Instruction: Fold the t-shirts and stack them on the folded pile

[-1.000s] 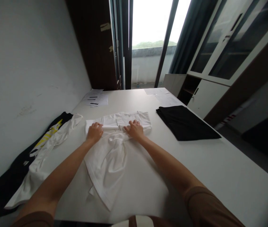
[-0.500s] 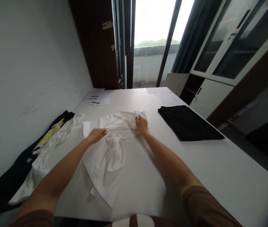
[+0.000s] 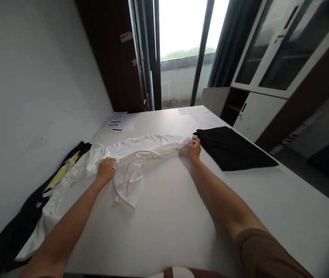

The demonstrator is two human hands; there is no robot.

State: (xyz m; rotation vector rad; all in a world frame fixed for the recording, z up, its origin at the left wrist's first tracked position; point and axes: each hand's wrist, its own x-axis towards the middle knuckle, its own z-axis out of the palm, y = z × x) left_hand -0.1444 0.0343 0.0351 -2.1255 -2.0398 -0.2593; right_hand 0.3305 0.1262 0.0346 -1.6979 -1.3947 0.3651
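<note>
A white T-shirt lies stretched sideways across the white table, with a loose part hanging toward me at its middle. My left hand is closed on the shirt's left end. At the shirt's right end my right hand pinches the cloth, close to the folded black garment. Both arms reach out over the table.
Along the wall at the left lie another white garment and a black one with yellow print. Papers sit at the far left of the table, more sheets at the far right. A cabinet stands to the right.
Both hands have pulled apart, the left one leftward and the right one rightward, drawing the white shirt out into a long band. Its near part has slid away from me.
</note>
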